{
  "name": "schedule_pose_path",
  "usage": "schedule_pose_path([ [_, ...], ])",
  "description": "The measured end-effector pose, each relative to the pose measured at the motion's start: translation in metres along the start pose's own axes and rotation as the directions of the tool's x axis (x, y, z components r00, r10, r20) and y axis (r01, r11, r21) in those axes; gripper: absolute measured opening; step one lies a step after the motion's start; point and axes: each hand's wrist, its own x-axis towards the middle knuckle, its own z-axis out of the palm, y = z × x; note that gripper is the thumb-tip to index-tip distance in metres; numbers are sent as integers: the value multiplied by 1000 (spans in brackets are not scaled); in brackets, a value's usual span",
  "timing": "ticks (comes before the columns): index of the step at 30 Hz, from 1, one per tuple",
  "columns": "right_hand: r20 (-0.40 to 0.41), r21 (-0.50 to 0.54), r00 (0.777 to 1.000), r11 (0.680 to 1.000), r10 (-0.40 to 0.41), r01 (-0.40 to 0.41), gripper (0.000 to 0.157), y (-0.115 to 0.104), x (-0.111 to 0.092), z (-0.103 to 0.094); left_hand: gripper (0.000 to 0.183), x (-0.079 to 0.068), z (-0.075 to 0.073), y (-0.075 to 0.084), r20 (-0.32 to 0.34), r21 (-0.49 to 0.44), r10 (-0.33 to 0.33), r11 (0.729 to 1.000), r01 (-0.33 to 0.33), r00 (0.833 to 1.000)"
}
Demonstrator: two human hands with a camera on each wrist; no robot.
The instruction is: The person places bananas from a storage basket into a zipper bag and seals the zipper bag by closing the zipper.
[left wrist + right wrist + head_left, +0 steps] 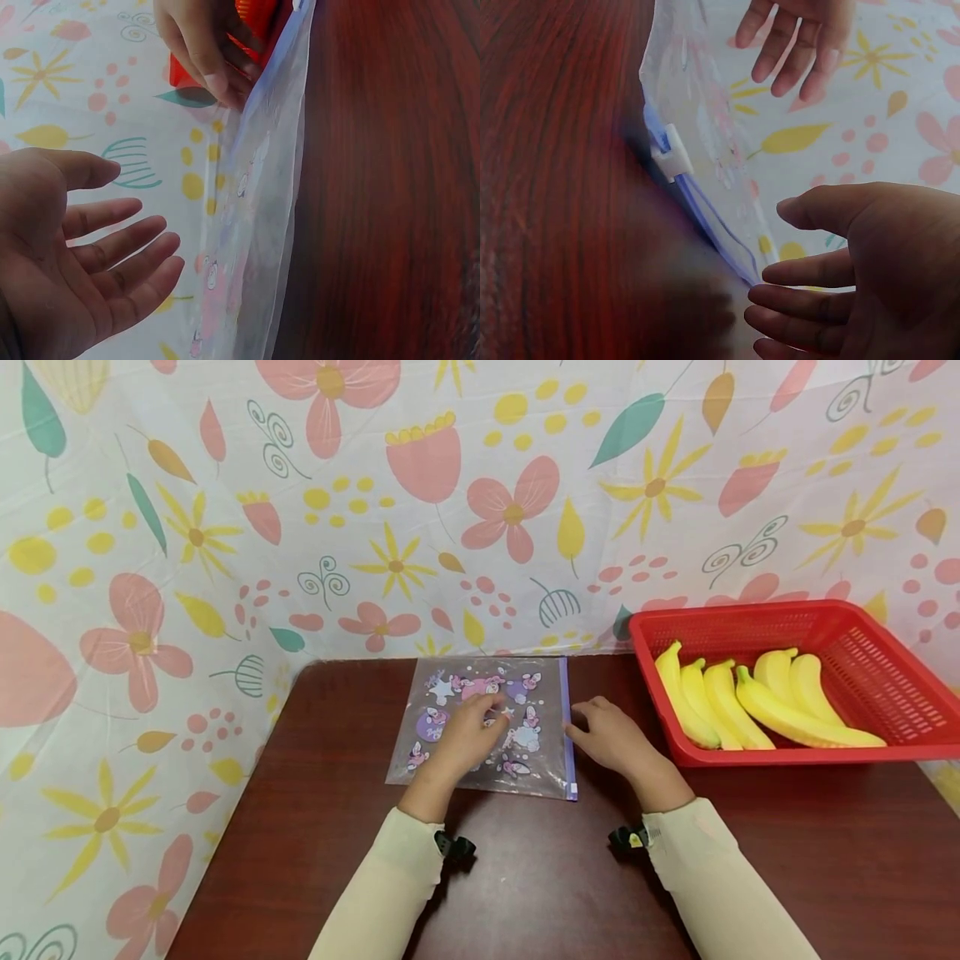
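A clear zip bag (pixel 405 760) printed with pink and purple cartoon figures lies flat on the brown table. Its purple zip strip (pixel 567 693) runs down the right side, and the white slider (pixel 673 154) sits at the strip's near end. My left hand (pixel 474 731) is over the middle of the bag, fingers spread and relaxed, with nothing in them. Beside the zip strip is my right hand (pixel 611 735), its fingers loosely bent and their tips right at the purple edge. The right wrist view shows no object between thumb and fingers.
To the right stands a red plastic basket (pixel 750 758) with several yellow bananas (pixel 802 714) in it. A flower-patterned cloth (pixel 450 543) hangs behind the table and along its left side. Both wrists wear black straps (pixel 456 847) over cream sleeves.
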Motion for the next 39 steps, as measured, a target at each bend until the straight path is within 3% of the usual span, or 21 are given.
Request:
schedule_pose_path([
  [14,13,105,999,994,35,-36,24,8,8,7,35,0,9,0,81,-128,26,992,-15,996],
  [23,39,154,999,987,36,-42,22,8,7,8,37,0,19,1,141,-110,28,994,-13,990],
  [30,48,203,999,979,13,-22,25,9,5,6,38,-2,27,4,231,-120,19,993,9,973],
  [39,30,209,999,977,-41,34,27,4,5,8,40,-2,36,4,232,-133,19,991,12,973],
])
